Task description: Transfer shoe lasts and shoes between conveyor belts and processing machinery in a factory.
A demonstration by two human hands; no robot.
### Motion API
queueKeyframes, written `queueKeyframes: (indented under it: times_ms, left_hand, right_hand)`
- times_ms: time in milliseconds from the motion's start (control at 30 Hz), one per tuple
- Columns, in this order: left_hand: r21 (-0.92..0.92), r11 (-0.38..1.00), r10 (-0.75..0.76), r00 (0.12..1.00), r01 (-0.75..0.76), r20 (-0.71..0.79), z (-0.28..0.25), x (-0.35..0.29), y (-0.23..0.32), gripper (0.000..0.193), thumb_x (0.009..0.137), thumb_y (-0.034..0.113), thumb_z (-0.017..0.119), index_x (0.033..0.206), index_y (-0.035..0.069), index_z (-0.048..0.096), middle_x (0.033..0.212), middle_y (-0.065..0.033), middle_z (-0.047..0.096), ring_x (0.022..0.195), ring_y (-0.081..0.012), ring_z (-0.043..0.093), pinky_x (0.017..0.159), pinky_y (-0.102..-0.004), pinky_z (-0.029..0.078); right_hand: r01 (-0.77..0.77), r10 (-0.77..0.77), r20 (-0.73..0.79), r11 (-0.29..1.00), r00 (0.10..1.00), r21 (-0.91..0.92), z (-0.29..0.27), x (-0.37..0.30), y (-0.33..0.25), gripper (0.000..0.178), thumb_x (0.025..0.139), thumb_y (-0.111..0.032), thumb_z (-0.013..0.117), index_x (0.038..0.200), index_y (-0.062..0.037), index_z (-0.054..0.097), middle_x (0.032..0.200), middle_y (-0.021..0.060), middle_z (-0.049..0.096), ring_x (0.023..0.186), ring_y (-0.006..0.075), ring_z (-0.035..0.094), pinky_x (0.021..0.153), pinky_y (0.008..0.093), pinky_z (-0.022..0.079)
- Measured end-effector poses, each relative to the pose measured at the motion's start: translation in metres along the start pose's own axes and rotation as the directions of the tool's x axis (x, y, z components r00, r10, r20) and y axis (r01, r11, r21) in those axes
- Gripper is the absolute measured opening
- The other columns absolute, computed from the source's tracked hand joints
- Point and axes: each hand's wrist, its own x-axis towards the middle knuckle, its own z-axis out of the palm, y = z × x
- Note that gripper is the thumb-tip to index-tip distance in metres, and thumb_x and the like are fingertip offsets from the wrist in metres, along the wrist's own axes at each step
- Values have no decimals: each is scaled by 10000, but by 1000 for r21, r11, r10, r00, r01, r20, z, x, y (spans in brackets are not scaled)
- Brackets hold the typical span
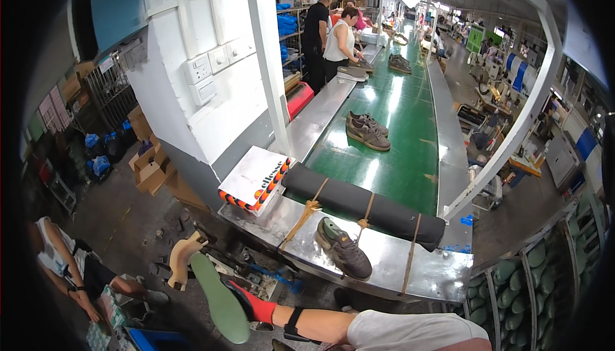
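A red glove covers my right hand (257,305), which reaches leftward along the bottom edge with a black strap around the forearm. Its fingers grip a long green sole-shaped piece (221,300), held upright with its smooth flat face showing. Something dark sits between this piece and the glove; its kind is unclear. To the right of my hand, a dark brown lace-up shoe (344,248) lies on the metal table end (282,213), green showing inside its opening. My left hand is out of sight.
A black roll (365,203) tied with cords spans the end of the green conveyor belt (403,158). Brown shoes (368,131) rest farther up. A shoebox (255,178) stands at the corner. Racks of green foot-shaped pieces (512,287) stand lower right; people work nearby.
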Motion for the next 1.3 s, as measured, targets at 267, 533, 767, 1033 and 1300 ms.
queueKeyframes:
  times_ms: [267, 533, 767, 1033, 1300]
  left_hand:
    - [770, 638, 295, 925, -5, -238, 77, 150, 55, 694, 818, 456, 779, 1279, -27, 590, 1119, -277, 690, 960, -369, 693, 846, -475, 537]
    - [847, 514, 608, 753, -132, -252, 208, 374, 199, 657, 793, 319, 778, 1337, 26, 553, 1383, -261, 534, 1339, -412, 452, 1105, -473, 392]
    - [787, 580, 575, 790, -210, -213, 332, 356, 190, 983, 809, 410, 769, 1498, -84, 272, 1486, -351, 354, 1399, -494, 332, 1163, -499, 295]
    - [192, 977, 10, 891, 87, -454, 418, 392, 181, 778, 686, 367, 888, 1217, 0, 454, 1232, -244, 583, 1141, -391, 587, 940, -457, 490]
    - [-752, 655, 97, 978, 76, 183, 286, 271, 160, 440, 919, 239, 712, 1300, 57, 588, 1141, -20, 674, 1001, -69, 614, 842, -256, 509]
  right_hand:
    - [342, -343, 66, 866, 937, -364, -34, -141, -119, 435, 1031, -270, 567, 1428, -96, 526, 1338, 10, 600, 1228, 102, 538, 1043, 300, 439]
    - [187, -871, -422, 472, 252, -862, -169, -394, -217, 313, 974, -247, 622, 1193, -26, 660, 1021, 32, 695, 928, 111, 629, 840, 307, 517]
    - [-611, -941, -323, 318, -106, -725, -251, -453, -170, 665, 845, -139, 713, 1451, -32, 463, 1354, 215, 596, 1244, 383, 581, 1038, 429, 463]
    - [-701, -988, -154, 104, 9, -705, -208, -438, -172, 828, 821, -153, 751, 1511, 20, 328, 1508, 244, 390, 1415, 386, 359, 1184, 453, 268]
    - [294, -581, -447, 775, 680, -559, -141, -291, -192, 601, 1058, -386, 484, 1572, -138, 298, 1485, 94, 474, 1314, 248, 507, 1098, 391, 428]
